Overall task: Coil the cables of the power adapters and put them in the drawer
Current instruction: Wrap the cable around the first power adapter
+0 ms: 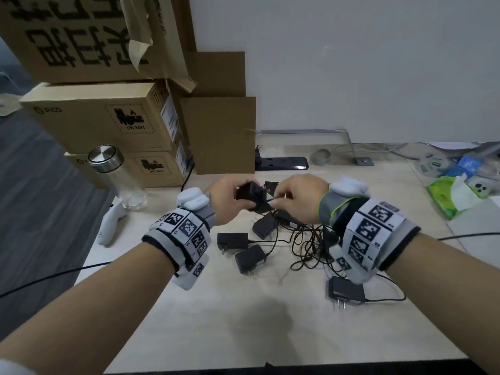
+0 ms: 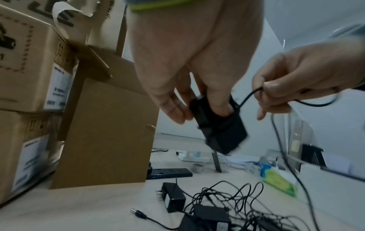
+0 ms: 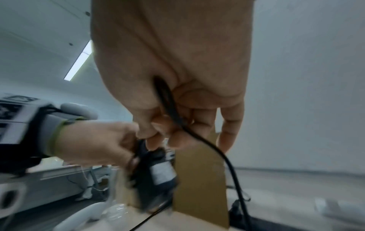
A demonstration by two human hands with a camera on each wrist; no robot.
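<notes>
My left hand [image 1: 230,201] [image 2: 189,100] grips a black power adapter [image 1: 250,194] [image 2: 221,132] [image 3: 158,175] lifted above the table. My right hand [image 1: 295,197] [image 2: 296,90] [image 3: 171,136] pinches that adapter's thin black cable [image 2: 248,96] [image 3: 171,109] right beside it; the cable runs through the right palm and hangs down. Several more black adapters [image 1: 232,240] [image 2: 173,198] lie on the table below the hands, their cables in a tangle [image 1: 305,244] [image 2: 237,201]. One adapter [image 1: 346,292] lies apart near my right forearm. No drawer is in view.
Stacked cardboard boxes [image 1: 108,117] fill the back left. A glass bottle with a steel lid [image 1: 116,174] and a white controller [image 1: 111,223] stand left of the hands. A black power strip [image 1: 284,163] lies by the wall. A green tissue pack [image 1: 449,196] sits at right.
</notes>
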